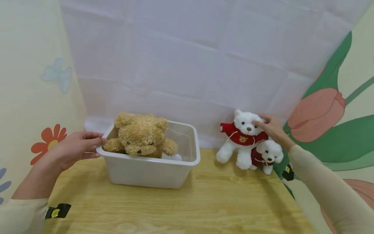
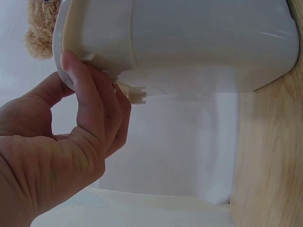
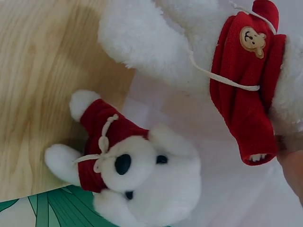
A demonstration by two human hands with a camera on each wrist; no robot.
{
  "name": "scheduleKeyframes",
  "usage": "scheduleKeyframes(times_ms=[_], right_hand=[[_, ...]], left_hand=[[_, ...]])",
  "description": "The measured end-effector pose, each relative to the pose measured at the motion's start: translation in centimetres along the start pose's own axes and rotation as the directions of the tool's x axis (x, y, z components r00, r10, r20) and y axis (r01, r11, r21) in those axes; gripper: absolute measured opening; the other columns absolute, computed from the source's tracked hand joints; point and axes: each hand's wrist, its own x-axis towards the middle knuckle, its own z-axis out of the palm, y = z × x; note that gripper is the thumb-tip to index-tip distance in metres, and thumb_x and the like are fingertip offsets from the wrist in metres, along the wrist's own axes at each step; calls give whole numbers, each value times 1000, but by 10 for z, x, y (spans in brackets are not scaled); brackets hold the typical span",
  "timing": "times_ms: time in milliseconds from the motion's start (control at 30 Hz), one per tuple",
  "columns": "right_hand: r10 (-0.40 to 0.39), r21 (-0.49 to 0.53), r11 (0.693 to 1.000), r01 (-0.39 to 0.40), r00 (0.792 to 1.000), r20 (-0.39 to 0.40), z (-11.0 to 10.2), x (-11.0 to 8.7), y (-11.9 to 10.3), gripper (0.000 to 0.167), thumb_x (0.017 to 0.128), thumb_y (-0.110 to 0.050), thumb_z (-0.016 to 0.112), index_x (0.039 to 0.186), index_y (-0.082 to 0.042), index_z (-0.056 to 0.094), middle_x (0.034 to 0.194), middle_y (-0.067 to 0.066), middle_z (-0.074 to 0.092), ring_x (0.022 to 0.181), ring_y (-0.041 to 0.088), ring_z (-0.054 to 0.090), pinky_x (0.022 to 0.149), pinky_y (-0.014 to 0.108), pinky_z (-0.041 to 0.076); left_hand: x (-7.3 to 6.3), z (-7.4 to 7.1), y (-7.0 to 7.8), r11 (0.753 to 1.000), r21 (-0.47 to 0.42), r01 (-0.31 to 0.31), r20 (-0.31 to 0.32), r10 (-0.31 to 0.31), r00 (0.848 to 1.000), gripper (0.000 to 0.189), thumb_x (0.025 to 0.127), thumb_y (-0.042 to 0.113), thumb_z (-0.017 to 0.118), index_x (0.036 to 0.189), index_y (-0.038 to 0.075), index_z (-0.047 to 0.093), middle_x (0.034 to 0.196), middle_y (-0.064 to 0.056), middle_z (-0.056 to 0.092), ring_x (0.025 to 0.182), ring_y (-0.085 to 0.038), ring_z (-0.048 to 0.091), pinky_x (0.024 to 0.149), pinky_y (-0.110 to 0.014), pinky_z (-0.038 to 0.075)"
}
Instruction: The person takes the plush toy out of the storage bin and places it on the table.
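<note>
A light grey plastic bin [image 1: 149, 174] stands on the table, and a curly brown teddy bear [image 1: 143, 133] sits inside it, head above the rim. My left hand [image 1: 73, 146] pinches the bin's left rim between thumb and fingers, as the left wrist view also shows. To the right, a white teddy bear [image 1: 243, 151] in a red hoodie is upright at the back of the table. My right hand [image 1: 273, 128] grips its head from the side, thumb near its face. Most of that hand is hidden in the right wrist view. Close beside sits a smaller white plush dog [image 3: 156, 179] in red.
The wooden table [image 1: 163, 211] reaches toward me in front of the bin. A white sheet [image 1: 175, 58] hangs behind. Painted walls with flowers, including a large tulip [image 1: 318, 110], stand at both sides. The table's right edge lies near the plush dog.
</note>
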Motion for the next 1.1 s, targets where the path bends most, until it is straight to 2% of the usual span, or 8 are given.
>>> scheduleKeyframes(times_ms=[200,367,533,700,833,933,1100], right_hand=[[5,-99,995,-1,999,43,13,-2,18,74,99,-46,67,154,-2,43,143,25,47,107,37,55,82,48,51],[-46,-111,993,49,998,31,21,-4,34,67,100,-39,68,149,1,48,146,25,46,95,34,60,72,43,54],[-31,-137,990,36,999,39,27,-7,46,64,100,-38,67,149,-1,48,144,24,48,90,32,61,69,41,54],[-42,-167,984,57,995,96,36,-7,56,62,102,-34,66,149,1,46,144,26,47,94,34,59,74,45,51],[-45,-174,983,61,994,96,43,-5,61,58,103,-27,64,147,5,44,143,29,46,110,41,55,85,54,49],[-52,-169,983,66,995,87,47,-4,64,56,104,-23,62,146,8,43,143,32,44,123,46,47,94,60,45],[-56,-127,989,69,993,101,52,-6,65,60,106,-26,59,150,8,37,148,32,37,134,50,35,106,66,33]], left_hand=[[1,0,-2,1000,-5,-13,6,13,1000,68,108,31,54,150,-16,28,129,-21,49,86,-21,63,83,-35,59],[2,-1,-2,1000,0,-10,-3,10,1000,68,108,32,54,149,-16,29,127,-21,50,89,-20,64,82,-34,59],[3,-1,-3,1000,8,-9,-2,9,1000,68,108,31,55,148,-16,29,127,-21,51,92,-20,65,81,-35,59],[4,-1,-4,1000,10,-15,3,15,1000,67,108,30,54,148,-17,29,125,-19,52,91,-20,65,81,-34,59],[3,0,-3,1000,-6,-14,9,14,1000,68,107,30,56,148,-17,28,125,-19,51,92,-20,65,82,-34,59],[2,0,-3,1000,-5,-14,11,14,1000,67,108,30,55,148,-17,28,127,-21,50,92,-19,65,82,-34,59],[1,0,-3,1000,10,-20,9,20,1000,69,108,31,54,150,-17,27,134,-26,45,92,-18,64,83,-34,59]])
